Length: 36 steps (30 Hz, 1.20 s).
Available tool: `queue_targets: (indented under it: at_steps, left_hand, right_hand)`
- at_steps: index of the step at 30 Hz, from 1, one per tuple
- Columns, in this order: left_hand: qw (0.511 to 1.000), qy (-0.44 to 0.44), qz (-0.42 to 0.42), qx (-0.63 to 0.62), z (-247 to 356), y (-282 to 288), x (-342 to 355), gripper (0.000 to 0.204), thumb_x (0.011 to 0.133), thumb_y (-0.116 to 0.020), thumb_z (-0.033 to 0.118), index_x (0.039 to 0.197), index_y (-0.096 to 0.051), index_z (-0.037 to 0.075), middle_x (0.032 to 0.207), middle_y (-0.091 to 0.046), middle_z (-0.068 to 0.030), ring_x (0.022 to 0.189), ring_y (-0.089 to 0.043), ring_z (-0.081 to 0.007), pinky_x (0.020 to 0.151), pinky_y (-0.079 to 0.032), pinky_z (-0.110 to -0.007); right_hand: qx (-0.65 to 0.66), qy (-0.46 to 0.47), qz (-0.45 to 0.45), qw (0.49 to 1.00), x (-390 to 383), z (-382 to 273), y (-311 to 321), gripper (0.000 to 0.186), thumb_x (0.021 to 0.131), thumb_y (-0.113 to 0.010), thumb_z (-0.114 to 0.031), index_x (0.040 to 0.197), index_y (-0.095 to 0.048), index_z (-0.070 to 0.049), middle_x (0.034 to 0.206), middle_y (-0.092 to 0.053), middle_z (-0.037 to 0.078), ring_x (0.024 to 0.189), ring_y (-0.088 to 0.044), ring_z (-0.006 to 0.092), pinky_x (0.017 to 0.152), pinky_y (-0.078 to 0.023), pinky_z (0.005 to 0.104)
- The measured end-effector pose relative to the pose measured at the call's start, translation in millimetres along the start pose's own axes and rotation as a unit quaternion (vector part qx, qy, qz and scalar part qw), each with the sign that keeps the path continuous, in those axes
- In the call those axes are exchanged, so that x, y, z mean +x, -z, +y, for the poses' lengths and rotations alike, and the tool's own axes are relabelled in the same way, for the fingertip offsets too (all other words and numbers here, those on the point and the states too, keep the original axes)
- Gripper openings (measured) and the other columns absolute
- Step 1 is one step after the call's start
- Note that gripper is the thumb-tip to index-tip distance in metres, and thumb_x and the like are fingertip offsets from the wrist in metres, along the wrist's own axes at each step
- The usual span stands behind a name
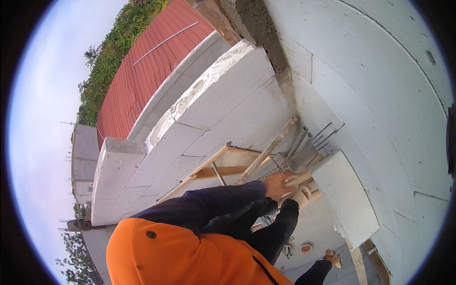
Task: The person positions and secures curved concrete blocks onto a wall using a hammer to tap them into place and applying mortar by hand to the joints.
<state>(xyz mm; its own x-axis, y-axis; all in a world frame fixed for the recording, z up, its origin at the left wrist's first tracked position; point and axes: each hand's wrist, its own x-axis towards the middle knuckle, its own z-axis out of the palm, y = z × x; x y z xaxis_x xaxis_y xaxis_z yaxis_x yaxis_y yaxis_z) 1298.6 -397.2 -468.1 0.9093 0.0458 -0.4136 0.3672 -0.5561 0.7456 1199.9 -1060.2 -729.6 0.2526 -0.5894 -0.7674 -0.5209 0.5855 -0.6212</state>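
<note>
Block (346, 197), white and heavy-looking, sits tilted at the end of the low white wall, just beside both hands. The left hand (280, 184) lies spread and pressing on a pale wooden piece (300, 179) next to the block, grasping nothing that I can see. The right hand (301, 195), gloved, is curled just below it; whether it grips anything I cannot tell. Steel rods (323, 135) jut from the corner close above. I judge the block could slip off the wall's edge if nudged, dropping toward the foot (332, 258) below, and the rods could scratch a wrist.
</note>
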Motion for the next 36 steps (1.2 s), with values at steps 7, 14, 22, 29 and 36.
queue_targets:
  at_steps: [7,14,22,29,36]
  left_hand:
    - [0.841,0.039,0.423,0.334,26.3,255.6,-158.7,0.081,0.095,-0.074,0.030,0.165,-0.038,0.012,0.169,-0.041,-0.0138,0.160,-0.028,-0.0396,0.129,-0.025,-0.061]
    - [0.854,0.193,0.344,0.339,-13.5,380.7,-156.6,0.093,0.095,-0.067,0.063,0.166,-0.038,0.011,0.171,-0.039,-0.0140,0.163,-0.025,-0.0366,0.132,-0.019,-0.060]
    - [0.911,-0.016,0.390,0.131,9.7,451.3,-60.2,0.069,0.106,-0.059,0.035,0.165,-0.038,0.007,0.163,-0.048,-0.0242,0.150,-0.046,-0.0419,0.126,-0.037,-0.045]
    - [0.892,-0.147,0.399,-0.156,22.1,491.8,52.6,0.067,0.100,-0.059,0.018,0.165,-0.043,0.009,0.163,-0.052,-0.0175,0.151,-0.049,-0.0310,0.126,-0.035,-0.037]
    - [0.851,-0.150,0.438,-0.248,8.8,462.3,82.3,0.046,0.106,-0.055,0.021,0.149,-0.062,0.008,0.150,-0.064,-0.0169,0.141,-0.058,-0.0284,0.119,-0.042,-0.037]
  right_hand:
    - [-0.310,-0.209,-0.116,0.920,-259.6,-32.9,-33.0,0.051,0.108,-0.049,-0.061,0.110,-0.053,-0.010,0.077,-0.058,0.006,0.061,-0.057,0.0206,0.056,-0.052,0.0387]
    - [-0.592,0.068,-0.423,0.683,-488.6,-104.6,-182.8,0.037,0.107,-0.059,-0.043,0.111,-0.057,-0.006,0.074,-0.059,0.007,0.055,-0.059,0.0172,0.049,-0.052,0.0340]
    - [-0.571,0.149,-0.544,0.597,-682.2,-141.0,-323.6,0.027,0.101,-0.074,-0.023,0.110,-0.056,-0.006,0.077,-0.061,0.003,0.060,-0.062,0.0123,0.053,-0.055,0.0293]
    - [-0.446,0.316,-0.585,0.600,-727.5,-97.9,-350.3,0.030,0.096,-0.078,-0.011,0.115,-0.056,-0.003,0.083,-0.062,0.004,0.061,-0.059,0.0115,0.058,-0.051,0.0290]
    - [-0.529,0.502,-0.511,0.456,-802.2,-97.5,-493.7,0.053,0.106,-0.063,-0.054,0.126,-0.065,-0.005,0.076,-0.063,0.008,0.067,-0.064,0.0211,0.063,-0.052,0.0373]
